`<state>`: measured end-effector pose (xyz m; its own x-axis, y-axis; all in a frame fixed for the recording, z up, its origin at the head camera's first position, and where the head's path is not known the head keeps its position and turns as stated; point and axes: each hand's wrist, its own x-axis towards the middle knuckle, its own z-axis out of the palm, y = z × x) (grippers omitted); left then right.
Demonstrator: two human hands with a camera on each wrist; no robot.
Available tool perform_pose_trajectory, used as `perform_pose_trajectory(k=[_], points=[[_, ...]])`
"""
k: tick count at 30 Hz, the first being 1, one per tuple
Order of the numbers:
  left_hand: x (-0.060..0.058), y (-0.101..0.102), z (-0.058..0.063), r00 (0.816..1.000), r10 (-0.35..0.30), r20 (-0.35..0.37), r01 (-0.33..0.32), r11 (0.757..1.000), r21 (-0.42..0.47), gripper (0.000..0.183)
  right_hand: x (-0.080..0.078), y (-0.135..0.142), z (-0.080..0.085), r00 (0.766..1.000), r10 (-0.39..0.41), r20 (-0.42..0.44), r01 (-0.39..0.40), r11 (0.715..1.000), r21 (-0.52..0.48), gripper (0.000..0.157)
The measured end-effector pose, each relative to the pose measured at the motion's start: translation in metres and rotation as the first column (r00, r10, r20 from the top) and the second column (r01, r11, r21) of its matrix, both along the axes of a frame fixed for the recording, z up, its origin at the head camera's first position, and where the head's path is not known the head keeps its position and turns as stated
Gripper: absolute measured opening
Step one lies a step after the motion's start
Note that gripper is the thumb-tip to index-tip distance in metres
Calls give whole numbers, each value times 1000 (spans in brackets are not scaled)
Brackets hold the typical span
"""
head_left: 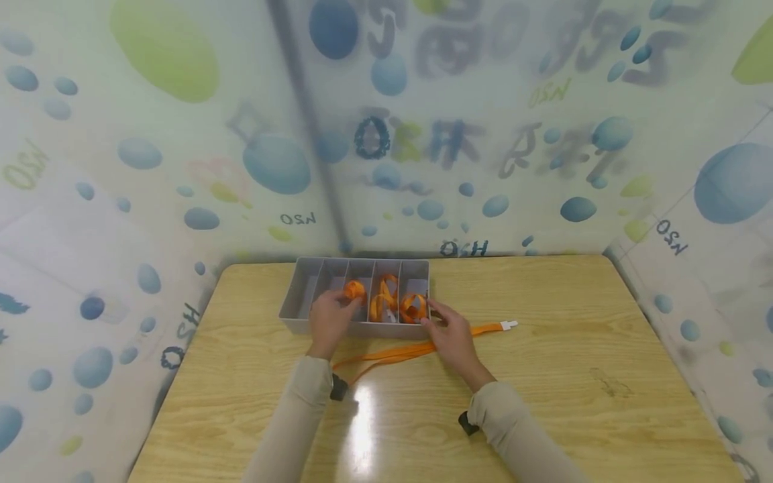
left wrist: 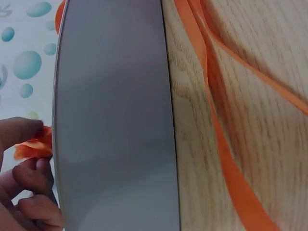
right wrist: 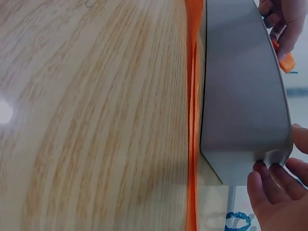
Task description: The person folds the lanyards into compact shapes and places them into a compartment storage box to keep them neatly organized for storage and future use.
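Observation:
A coiled orange lanyard (head_left: 355, 290) is pinched between the thumb and fingers of my left hand (head_left: 329, 320), over the middle compartment of a grey divided box (head_left: 386, 331). The left wrist view shows this orange bundle (left wrist: 36, 144) just past the box's rim. My right hand (head_left: 453, 339) holds the box's front right corner, fingers against the end wall (right wrist: 231, 168). Orange lanyards (head_left: 388, 295) lie in the two right-hand compartments. In front of the box a loose orange lanyard (head_left: 398, 353) stretches across the table, partly under my right hand, with a white clip (head_left: 509, 325) at its right end.
The box stands near the back edge of a wooden table (head_left: 574, 376), close to a patterned wall (head_left: 386, 221). Its two left compartments (head_left: 304, 288) show bare grey floor where visible. Dark wrist devices (head_left: 339, 387) sit on both sleeves.

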<state>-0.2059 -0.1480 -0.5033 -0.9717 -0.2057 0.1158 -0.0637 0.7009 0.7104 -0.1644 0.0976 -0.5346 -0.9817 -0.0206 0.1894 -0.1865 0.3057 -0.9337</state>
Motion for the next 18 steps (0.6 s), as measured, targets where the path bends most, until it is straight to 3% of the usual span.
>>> perform_pose_trajectory(k=[3,7,13,18], points=[[0,0,3,997,-27,67,30,999,-40,42,1,0,2,999,0,40,0,1000,-6,45],[0,0,6,993,-62,98,70,994,-88,51,0,-1,3,998,0,57,0,1000,0,45],[1,1,8,992,-89,92,98,991,-90,68,1,-1,2,999,-2,47,2,1000,-14,45],[2,0,6,990,-124,71,131,985,-114,69,1,0,0,999,7,43,-6,1000,-29,46]])
